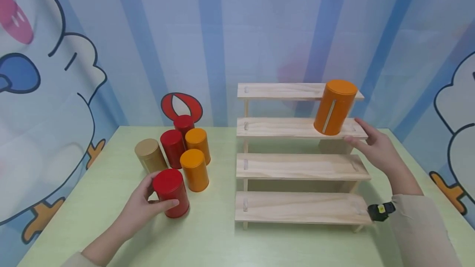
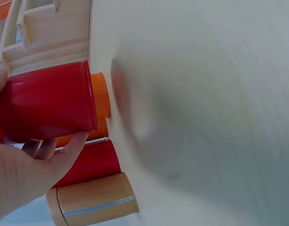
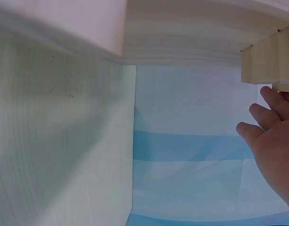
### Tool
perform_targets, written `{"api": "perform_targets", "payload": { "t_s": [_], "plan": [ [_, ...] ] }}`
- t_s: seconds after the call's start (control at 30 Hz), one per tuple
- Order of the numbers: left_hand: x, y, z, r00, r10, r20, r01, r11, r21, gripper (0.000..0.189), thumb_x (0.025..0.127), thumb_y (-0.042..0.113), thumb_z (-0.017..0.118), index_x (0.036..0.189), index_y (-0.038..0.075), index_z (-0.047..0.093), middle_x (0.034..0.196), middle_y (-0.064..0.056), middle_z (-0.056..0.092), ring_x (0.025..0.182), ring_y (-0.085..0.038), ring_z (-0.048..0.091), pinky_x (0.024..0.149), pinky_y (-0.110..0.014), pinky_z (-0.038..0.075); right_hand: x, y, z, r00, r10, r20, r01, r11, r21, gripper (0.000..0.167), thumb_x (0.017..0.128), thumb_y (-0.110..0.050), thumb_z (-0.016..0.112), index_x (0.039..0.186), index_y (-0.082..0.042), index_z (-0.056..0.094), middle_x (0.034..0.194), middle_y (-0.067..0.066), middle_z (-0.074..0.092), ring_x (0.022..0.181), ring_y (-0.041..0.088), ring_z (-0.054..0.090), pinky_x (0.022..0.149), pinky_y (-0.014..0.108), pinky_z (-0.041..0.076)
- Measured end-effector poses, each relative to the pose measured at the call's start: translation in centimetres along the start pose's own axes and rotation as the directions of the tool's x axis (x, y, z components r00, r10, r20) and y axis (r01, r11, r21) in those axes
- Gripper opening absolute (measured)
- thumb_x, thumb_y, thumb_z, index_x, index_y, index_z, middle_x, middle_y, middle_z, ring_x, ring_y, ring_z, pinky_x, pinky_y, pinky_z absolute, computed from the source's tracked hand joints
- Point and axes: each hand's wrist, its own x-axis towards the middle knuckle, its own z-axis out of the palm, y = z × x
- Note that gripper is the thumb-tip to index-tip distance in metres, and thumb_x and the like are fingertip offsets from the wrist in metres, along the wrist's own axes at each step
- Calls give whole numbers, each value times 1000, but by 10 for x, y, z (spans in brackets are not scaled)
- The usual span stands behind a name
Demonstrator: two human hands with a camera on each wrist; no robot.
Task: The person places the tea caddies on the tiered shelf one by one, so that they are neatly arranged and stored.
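Note:
My left hand (image 1: 142,205) grips a red can (image 1: 171,195) round its side. In the left wrist view that red can (image 2: 45,101) is held off the table, with a shadow beyond its base. At the right end of a four-step wooden shelf (image 1: 300,166), my right hand (image 1: 378,151) is spread, thumb near the front edge of the second board from the top. The right wrist view shows the fingers (image 3: 264,115) fairly straight beside the wood; whether they touch is hard to tell. An orange can (image 1: 335,108) stands on that second board, left of the hand.
Behind the held can, a gold can (image 1: 150,155), red cans (image 1: 173,149) and orange cans (image 1: 194,171) stand close together on the pale green table (image 1: 208,234). A printed cloth (image 1: 178,52) hangs behind. A black device (image 1: 381,211) sits at the right wrist.

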Motion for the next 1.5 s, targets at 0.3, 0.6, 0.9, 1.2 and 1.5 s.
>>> {"api": "perform_targets", "payload": {
  "t_s": [0.3,0.6,0.9,1.2,1.5],
  "plan": [
    [-6,23,1,1000,13,20,-13,1000,12,80,79,24,80,142,11,34,140,-13,46,127,-33,42,92,-48,51,0,0,-1,1000,4,0,-4,1000,0,81,96,-46,53,156,-17,6,155,30,15,122,56,41,95,72,32],
    [-9,52,5,997,69,45,-68,998,-11,77,78,22,81,140,13,37,137,-13,47,125,-35,45,81,-41,56,0,-1,0,1000,3,-4,-3,1000,-8,82,96,-47,53,156,-16,7,154,31,16,123,56,40,96,72,32],
    [-4,88,3,981,177,78,-174,984,-38,71,79,17,80,138,13,40,134,-11,50,121,-35,49,79,-40,57,0,-2,-1,1000,8,-2,-8,1000,-12,82,96,-48,52,156,-16,7,154,31,16,124,56,39,96,72,32],
    [13,138,-7,970,241,44,-241,971,4,73,81,17,78,142,16,38,131,-8,52,114,-29,51,74,-38,57,-1,-3,-1,1000,9,-4,-9,1000,-6,81,96,-47,53,156,-16,7,155,30,15,125,56,38,96,71,32],
    [35,169,-4,971,239,31,-240,969,58,72,81,25,79,141,20,40,131,-3,53,119,-25,50,88,-48,52,0,-3,-1,1000,13,-1,-13,1000,-11,81,96,-47,52,156,-16,6,155,30,15,125,55,39,96,71,32]
  ]
}}
